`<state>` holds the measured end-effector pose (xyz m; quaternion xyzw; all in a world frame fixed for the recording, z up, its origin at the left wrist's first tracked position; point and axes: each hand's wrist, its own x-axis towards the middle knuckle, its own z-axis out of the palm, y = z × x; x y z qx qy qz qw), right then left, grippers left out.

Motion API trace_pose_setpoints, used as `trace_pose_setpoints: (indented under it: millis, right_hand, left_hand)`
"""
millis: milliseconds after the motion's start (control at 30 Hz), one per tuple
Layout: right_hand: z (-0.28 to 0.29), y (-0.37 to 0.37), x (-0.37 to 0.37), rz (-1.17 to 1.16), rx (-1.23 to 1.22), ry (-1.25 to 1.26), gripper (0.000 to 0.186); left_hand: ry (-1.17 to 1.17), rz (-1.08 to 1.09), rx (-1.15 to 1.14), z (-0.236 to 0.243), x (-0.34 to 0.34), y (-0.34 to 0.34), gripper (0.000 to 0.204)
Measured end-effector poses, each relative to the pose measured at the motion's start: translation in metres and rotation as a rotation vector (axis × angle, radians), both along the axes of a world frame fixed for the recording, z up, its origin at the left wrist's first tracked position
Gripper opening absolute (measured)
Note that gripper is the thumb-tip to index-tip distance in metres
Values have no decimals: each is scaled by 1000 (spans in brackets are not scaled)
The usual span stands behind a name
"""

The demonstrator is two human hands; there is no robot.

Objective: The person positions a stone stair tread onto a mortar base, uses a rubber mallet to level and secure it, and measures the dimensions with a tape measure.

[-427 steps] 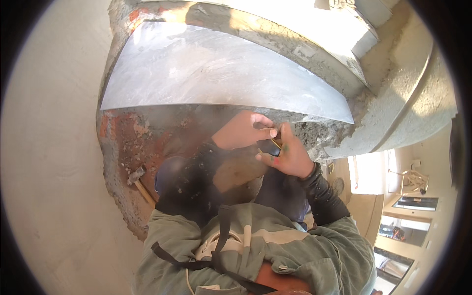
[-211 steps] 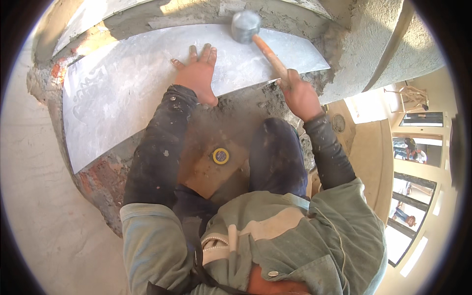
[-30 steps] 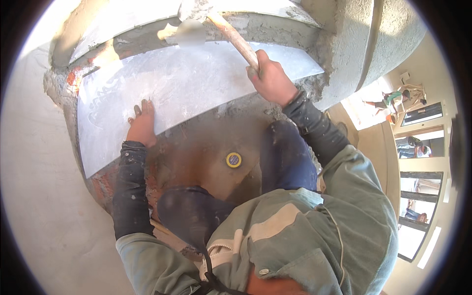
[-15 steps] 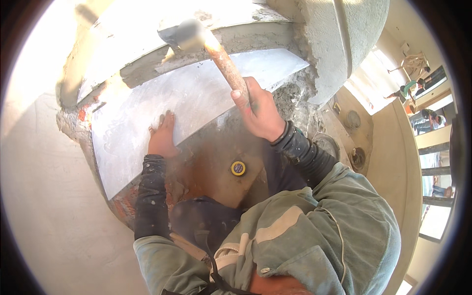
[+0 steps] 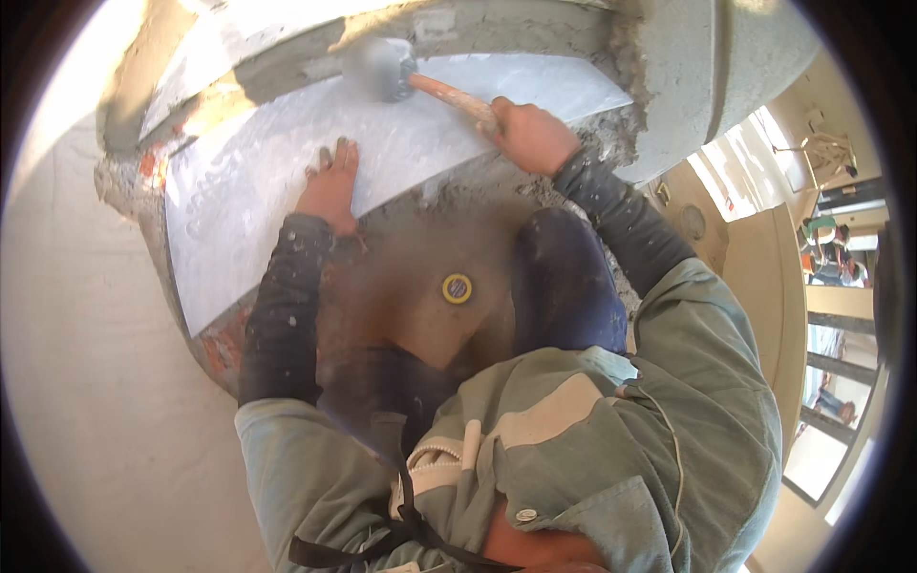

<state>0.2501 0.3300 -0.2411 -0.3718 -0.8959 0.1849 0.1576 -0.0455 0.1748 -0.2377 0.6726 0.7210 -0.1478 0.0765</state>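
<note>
Head view: the largest thing in the work is the pale grey slab [image 5: 239, 201], lying in its mortar seat, and the change shows against it. Half a second ago the mallet [image 5: 396, 74] hung with its head over the mortar beyond the slab; now the head crosses the slab's far edge. That suggests the low part of a tapping stroke, though blur hides whether it touches.

A rounded concrete face [image 5: 673, 86] rises just past the slab's right tip, so room there looks tight. The mortar band [image 5: 535, 36] runs close along the slab's far edge. Rough mortar [image 5: 458, 183] borders its near edge, where there is more room to move.

The left hand [image 5: 330, 194] rests palm down on the slab, left of its middle; its grip is flat, slightly spread, pinching nothing. The right hand [image 5: 537, 139], at the slab's near edge toward the right end, has its grip closed round the mallet's wooden handle [image 5: 454, 97].

Smallest, a yellow-rimmed disc [image 5: 458, 288] lies on the near side of the slab, well apart from it.
</note>
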Motion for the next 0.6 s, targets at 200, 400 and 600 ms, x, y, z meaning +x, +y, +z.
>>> trace_pose_setpoints:
  millis: [200,400,600]
  right_hand:
    - [44,-31,32,55,-133,292,34]
    - [12,-49,98,362,-481,327,29]
    - [-56,-97,23,572,7,-247,32]
  left_hand:
    - [-66,6,130,-19,-20,-12,128]
    - [-282,55,193,-11,-19,-31,114]
    - [-506,323,368,-11,7,-89,69]
